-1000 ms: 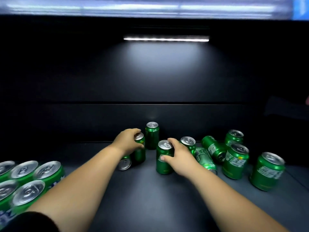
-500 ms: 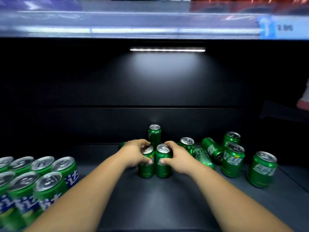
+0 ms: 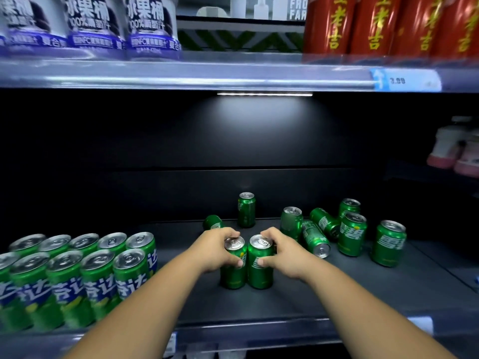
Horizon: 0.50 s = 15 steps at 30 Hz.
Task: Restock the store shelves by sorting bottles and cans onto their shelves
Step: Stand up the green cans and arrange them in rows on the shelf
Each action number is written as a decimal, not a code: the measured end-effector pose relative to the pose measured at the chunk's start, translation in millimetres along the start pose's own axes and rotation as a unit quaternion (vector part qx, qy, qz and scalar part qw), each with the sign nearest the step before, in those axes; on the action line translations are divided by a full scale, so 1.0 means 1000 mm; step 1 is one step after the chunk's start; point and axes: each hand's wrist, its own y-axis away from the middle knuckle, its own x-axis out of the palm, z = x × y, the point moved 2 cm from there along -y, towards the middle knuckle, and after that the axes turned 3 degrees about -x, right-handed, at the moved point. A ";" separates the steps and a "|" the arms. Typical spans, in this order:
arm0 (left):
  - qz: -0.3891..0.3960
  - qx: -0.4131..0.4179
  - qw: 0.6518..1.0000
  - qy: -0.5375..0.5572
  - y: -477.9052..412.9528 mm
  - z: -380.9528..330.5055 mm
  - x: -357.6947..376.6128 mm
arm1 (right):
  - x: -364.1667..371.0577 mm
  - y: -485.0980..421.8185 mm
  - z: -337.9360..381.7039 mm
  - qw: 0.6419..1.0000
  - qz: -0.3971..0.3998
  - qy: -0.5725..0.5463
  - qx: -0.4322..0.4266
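Two green cans stand upright side by side on the dark shelf [image 3: 285, 301]. My left hand [image 3: 216, 248] grips the left green can [image 3: 233, 274] near its top. My right hand [image 3: 283, 251] grips the right green can [image 3: 260, 272] the same way, and the two cans touch. Behind them one green can [image 3: 246, 209] stands alone near the back wall, and another [image 3: 213, 222] lies on its side. To the right is a loose cluster of green cans [image 3: 352, 234], some upright, some toppled.
A tidy block of green cans with blue labels [image 3: 77, 275] fills the shelf's left end. The upper shelf edge [image 3: 233, 73] carries purple-labelled bottles [image 3: 150, 27] and red cans [image 3: 388, 24]. Pink-based bottles [image 3: 451, 149] stand at far right.
Both hands have drawn their cans toward the shelf front and together, so they now stand side by side. The view has pulled back and tilted up, showing the upper shelf.
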 end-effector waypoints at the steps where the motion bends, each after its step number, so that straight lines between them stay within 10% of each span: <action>1: 0.001 0.003 1.000 -0.005 0.005 0.001 -0.002 | 0.003 0.005 0.001 1.000 0.000 0.002 0.003; 15: -0.008 0.036 0.999 -0.010 0.065 0.007 -0.006 | 0.029 0.057 0.013 0.999 -0.004 -0.027 0.028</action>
